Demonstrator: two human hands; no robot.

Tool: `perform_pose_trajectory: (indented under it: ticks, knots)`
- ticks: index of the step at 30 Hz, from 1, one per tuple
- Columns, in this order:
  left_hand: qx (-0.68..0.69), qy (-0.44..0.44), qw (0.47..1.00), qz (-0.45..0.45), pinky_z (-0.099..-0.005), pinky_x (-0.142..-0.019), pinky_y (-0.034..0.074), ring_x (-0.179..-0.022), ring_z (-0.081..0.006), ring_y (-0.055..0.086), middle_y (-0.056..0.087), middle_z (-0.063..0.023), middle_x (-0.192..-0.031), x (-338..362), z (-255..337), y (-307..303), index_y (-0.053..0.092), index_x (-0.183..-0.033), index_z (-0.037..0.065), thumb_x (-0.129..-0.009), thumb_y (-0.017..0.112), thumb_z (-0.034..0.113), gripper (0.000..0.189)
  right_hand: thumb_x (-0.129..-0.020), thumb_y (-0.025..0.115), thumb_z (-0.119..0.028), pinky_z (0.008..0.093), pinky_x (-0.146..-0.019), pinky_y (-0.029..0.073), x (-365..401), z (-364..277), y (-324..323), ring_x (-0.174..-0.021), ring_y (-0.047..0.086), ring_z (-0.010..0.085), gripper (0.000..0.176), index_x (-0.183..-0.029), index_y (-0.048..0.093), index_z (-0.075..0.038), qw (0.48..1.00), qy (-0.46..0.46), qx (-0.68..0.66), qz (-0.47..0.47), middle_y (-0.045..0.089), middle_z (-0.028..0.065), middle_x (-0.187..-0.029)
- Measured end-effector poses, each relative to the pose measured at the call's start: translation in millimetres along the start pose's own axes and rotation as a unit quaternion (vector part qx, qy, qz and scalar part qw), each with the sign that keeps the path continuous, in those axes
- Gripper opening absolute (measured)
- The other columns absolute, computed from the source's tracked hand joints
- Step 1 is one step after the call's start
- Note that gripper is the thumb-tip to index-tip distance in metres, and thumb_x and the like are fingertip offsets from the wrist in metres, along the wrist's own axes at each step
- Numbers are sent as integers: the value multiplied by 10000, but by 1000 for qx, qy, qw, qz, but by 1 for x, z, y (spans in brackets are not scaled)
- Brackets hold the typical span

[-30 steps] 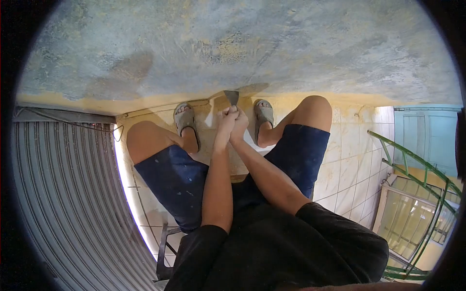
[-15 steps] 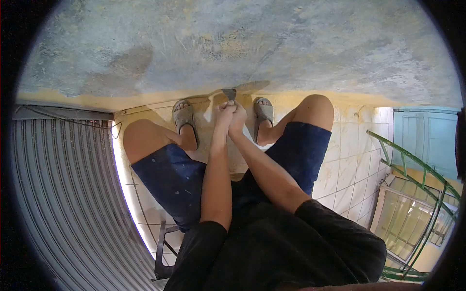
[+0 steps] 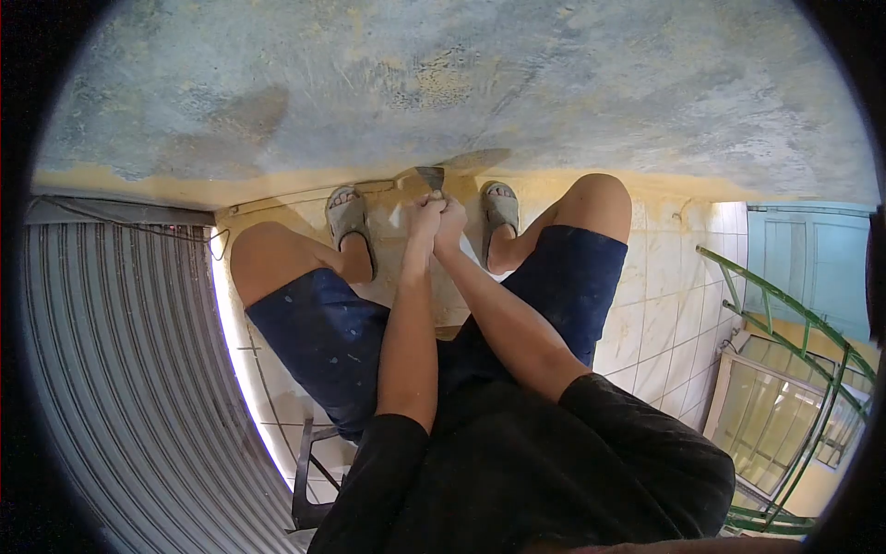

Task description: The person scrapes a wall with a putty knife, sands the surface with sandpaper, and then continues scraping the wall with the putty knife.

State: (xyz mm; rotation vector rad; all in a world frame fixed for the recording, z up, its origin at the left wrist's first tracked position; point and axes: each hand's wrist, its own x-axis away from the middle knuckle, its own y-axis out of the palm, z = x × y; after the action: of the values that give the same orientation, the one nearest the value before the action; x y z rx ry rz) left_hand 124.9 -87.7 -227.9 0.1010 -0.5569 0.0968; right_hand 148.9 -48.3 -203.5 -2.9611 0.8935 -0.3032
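Observation:
Both hands are together between my knees, low at the foot of the wall, closed around the handle of a scraper [image 3: 431, 175]. My left hand [image 3: 422, 222] wraps it from the left, and my right hand [image 3: 451, 223] presses in from the right. Most of the handle is hidden by the fingers. The flat, dark grey blade points away from me, its edge right at the yellow strip along the bottom of the painted wall [image 3: 517, 83]. The wall surface is patchy blue-grey with yellowish spots.
My sandalled feet stand on either side of my hands on pale floor tiles [image 3: 637, 305]. To the left is a corrugated metal shutter [image 3: 129, 369]. A dark plastic chair [image 3: 309, 471] shows behind my left leg. On the right are a green metal frame [image 3: 784, 300] and a light-blue door [image 3: 808, 258].
The scraper blade has shifted slightly left and tilted, showing more of its flat face. My hands stay closed on it in nearly the same place.

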Motion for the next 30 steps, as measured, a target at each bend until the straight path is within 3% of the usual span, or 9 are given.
perform_pose_trajectory:
  ticks: [2,6,8,11,14,18,20,26,30]
  knots:
    - [-9,4,1000,-4,-324,-654,454,-689,-148,589,638,-23,-722,0,10,-2,689,-787,15,-768,645,101,99,-888,534,-169,326,-630,465,16,-42,1,-661,576,168,224,-861,626,33,996,-22,87,8,646,108,-728]
    - [-44,0,999,-22,-291,-665,468,-733,-138,618,680,-51,-781,7,22,-7,709,-820,1,-768,679,80,99,-881,531,-164,323,-636,464,3,-15,5,-681,578,161,216,-840,637,20,996,-7,82,15,645,109,-737]
    - [-3,-15,1000,-26,-291,-662,466,-738,-138,620,680,-53,-783,-8,5,-5,712,-831,2,-764,680,82,109,-876,599,-216,325,-615,465,-6,-3,5,-637,563,152,258,-845,647,35,991,-51,121,18,638,124,-677]
    - [31,-22,999,-25,-291,-657,464,-744,-139,622,679,-56,-786,-8,-1,-4,715,-841,3,-761,681,83,118,-882,529,-154,326,-642,461,5,-18,2,-693,554,149,184,-858,622,2,996,18,90,-5,623,96,-730]
    - [8,2,1000,-10,-294,-656,464,-747,-143,625,679,-60,-787,-9,13,-5,715,-838,3,-760,681,83,117,-867,545,-136,326,-644,459,19,-41,1,-696,546,150,158,-870,615,6,997,-9,77,1,618,91,-730]
    - [-22,21,999,10,-297,-655,465,-752,-149,629,678,-66,-789,-3,11,-9,715,-835,3,-760,681,84,115,-860,562,-136,325,-644,459,5,-20,7,-693,548,149,152,-850,607,8,999,-3,53,-7,617,83,-727]
    - [-32,-9,999,20,-299,-657,467,-758,-155,630,677,-73,-787,-15,-11,-7,712,-822,1,-759,678,82,108,-881,608,-222,319,-588,454,0,-6,5,-640,544,124,267,-803,640,32,990,-15,143,-5,617,93,-654]
    - [53,-11,999,-7,-303,-666,469,-767,-161,631,676,-82,-794,7,18,-12,700,-798,-7,-758,675,81,100,-835,592,-145,325,-644,466,18,-34,8,-678,558,153,168,-852,633,17,998,-30,57,-3,649,110,-740]
    - [34,-65,997,0,-302,-677,467,-778,-156,631,679,-84,-823,8,28,-15,693,-820,-8,-755,678,83,113,-860,587,-173,316,-638,462,0,-2,9,-671,552,150,192,-843,625,13,990,-65,125,-25,630,94,-718]
